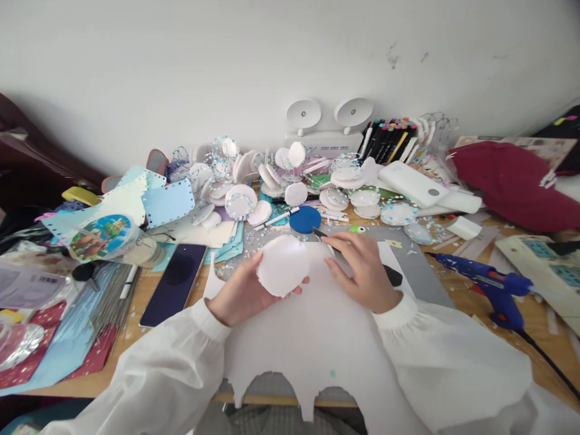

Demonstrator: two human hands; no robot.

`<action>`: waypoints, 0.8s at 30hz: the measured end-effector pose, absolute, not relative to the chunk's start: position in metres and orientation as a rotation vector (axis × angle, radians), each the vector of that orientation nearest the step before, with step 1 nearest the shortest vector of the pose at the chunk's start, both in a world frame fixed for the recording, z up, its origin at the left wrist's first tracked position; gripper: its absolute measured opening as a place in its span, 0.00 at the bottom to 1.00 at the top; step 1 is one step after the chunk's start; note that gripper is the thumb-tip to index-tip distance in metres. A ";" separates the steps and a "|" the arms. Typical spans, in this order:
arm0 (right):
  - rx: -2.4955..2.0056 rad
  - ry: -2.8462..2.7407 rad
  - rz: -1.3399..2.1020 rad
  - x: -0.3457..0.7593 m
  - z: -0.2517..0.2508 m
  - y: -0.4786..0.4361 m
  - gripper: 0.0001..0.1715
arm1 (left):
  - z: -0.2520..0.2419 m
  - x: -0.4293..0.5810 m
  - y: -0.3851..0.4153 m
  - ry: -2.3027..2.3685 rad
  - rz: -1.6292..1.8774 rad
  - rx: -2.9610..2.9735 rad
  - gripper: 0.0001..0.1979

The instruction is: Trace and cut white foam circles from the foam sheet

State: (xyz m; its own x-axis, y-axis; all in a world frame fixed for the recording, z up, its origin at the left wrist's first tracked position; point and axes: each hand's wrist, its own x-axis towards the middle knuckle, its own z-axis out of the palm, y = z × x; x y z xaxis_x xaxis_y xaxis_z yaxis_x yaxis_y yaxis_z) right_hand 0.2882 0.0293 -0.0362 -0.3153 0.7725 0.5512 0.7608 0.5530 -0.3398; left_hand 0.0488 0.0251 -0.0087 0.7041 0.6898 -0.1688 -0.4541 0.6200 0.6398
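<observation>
Between the thumb and fingers of my left hand (244,284) is a white disc (283,266), rough along its edge; it looks like foam sheet. My right hand (360,269) is closed around a utility knife (393,275). The blade points up and left, apart from the disc, and the dark handle shows below my palm. Under both hands lies a white sheet (299,344) with rounded cutouts along its near edge. Just beyond the blade rests a round blue disc (305,219) with a white pen (277,218) beside it.
Many white discs, some with beaded trim, crowd the back near a twin-head lamp (324,140) and markers (389,140). A phone (173,284) and a cup (120,238) stand left. At right are a blue glue gun (487,278), a power strip (548,266) and a maroon cap (512,184).
</observation>
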 end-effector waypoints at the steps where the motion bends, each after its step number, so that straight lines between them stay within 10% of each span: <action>1: -1.135 -2.050 0.220 0.283 -0.031 0.025 0.21 | -0.012 0.051 0.024 0.392 0.643 0.611 0.25; 7: -0.990 -1.701 1.069 0.261 -0.027 0.012 0.15 | -0.028 0.051 0.018 0.284 0.397 0.572 0.32; 16: -0.919 -1.499 0.639 0.277 -0.033 0.010 0.08 | -0.024 0.051 0.020 0.250 0.390 0.386 0.34; 24: -0.512 -2.114 0.632 0.266 -0.027 -0.001 0.24 | -0.035 0.050 0.008 0.474 0.558 0.520 0.23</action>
